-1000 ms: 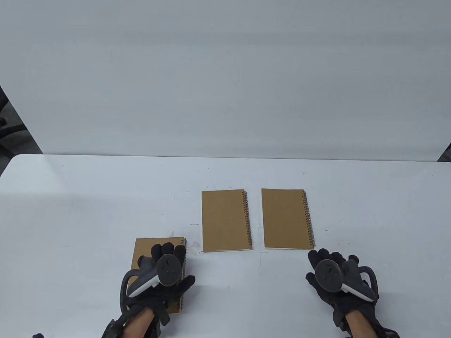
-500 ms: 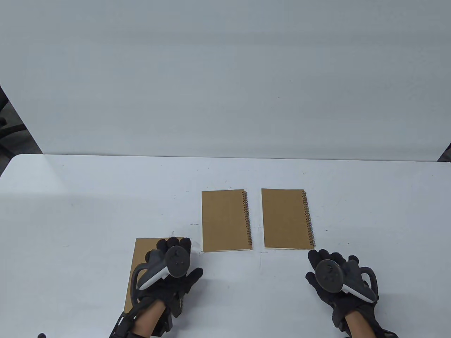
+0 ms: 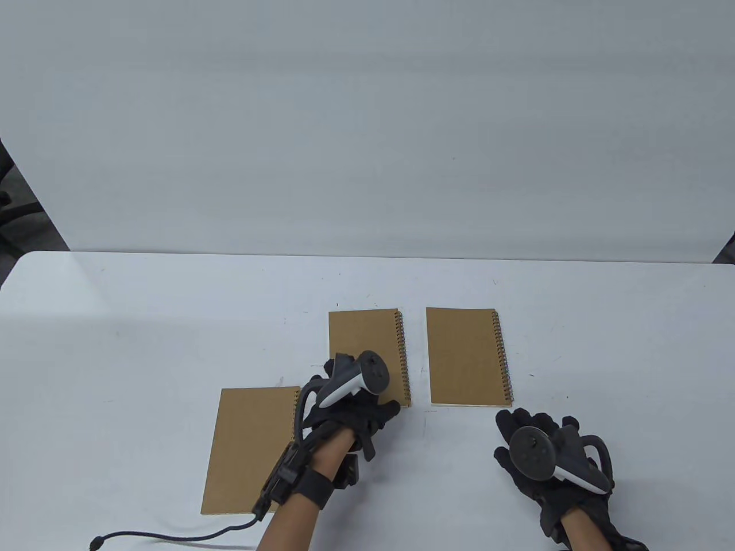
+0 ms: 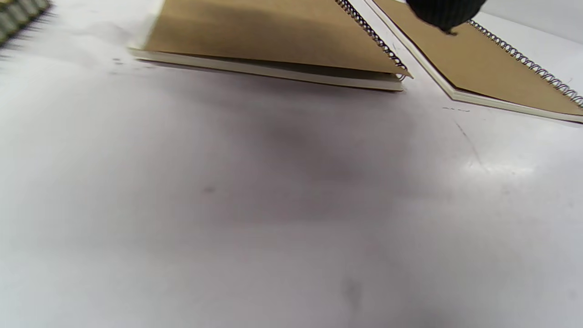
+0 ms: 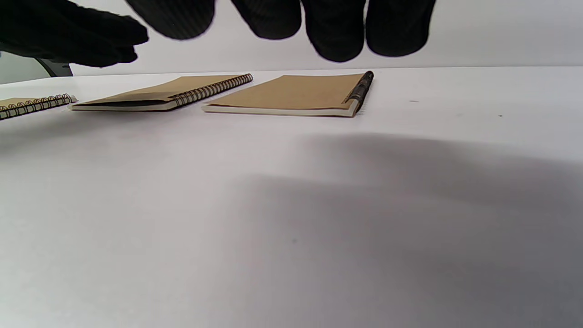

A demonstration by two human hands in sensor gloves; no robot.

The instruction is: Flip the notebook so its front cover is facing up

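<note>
Three brown notebooks lie flat with spirals on their right, so the flip looks not yet done: the left hand point(image 3: 350, 410), grasping nothing visible, reaches over the middle notebook point(image 3: 367, 359); the right hand point(image 3: 545, 459) rests open, empty.

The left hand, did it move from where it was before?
Yes. The left hand went right and farther up the table, off the near-left notebook to the middle notebook.

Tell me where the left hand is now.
In the table view the left hand is over the near edge of the middle notebook, between the left notebook and the right notebook.
</note>
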